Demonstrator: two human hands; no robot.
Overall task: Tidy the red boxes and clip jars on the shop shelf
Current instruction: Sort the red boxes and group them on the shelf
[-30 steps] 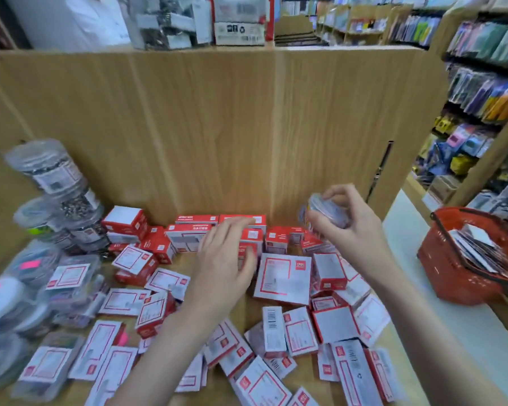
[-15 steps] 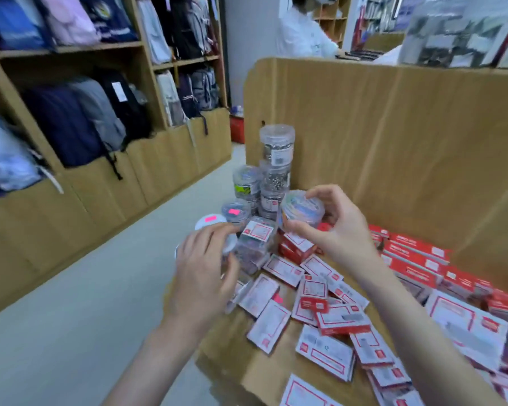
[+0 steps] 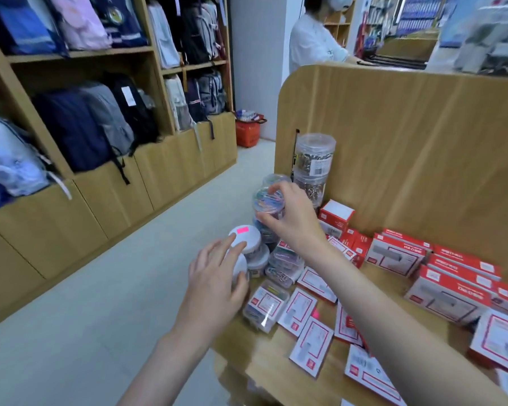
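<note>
My right hand (image 3: 291, 221) grips a small clear jar of coloured clips (image 3: 267, 202), held on top of another clip jar at the shelf's left end. My left hand (image 3: 214, 285) rests with straight fingers on a white-lidded jar (image 3: 245, 238) bearing a pink sticker, and covers a second white jar below it. Tall clear clip jars (image 3: 314, 155) stand stacked against the wooden back panel. Red and white boxes (image 3: 396, 253) lie in a row along the back, and several flat ones (image 3: 313, 341) are scattered over the wooden shelf (image 3: 270, 356).
The shelf's left edge drops to a pale floor aisle (image 3: 115, 288). Backpacks fill wooden racks (image 3: 79, 124) across the aisle. A red basket (image 3: 247, 131) sits on the floor far off. A person in white (image 3: 314, 42) stands behind the back panel.
My view swung left from the box pile to the jars at the shelf's end. My right hand carried the small clip jar leftward onto the jar stack; my left hand reached the white-lidded jars.
</note>
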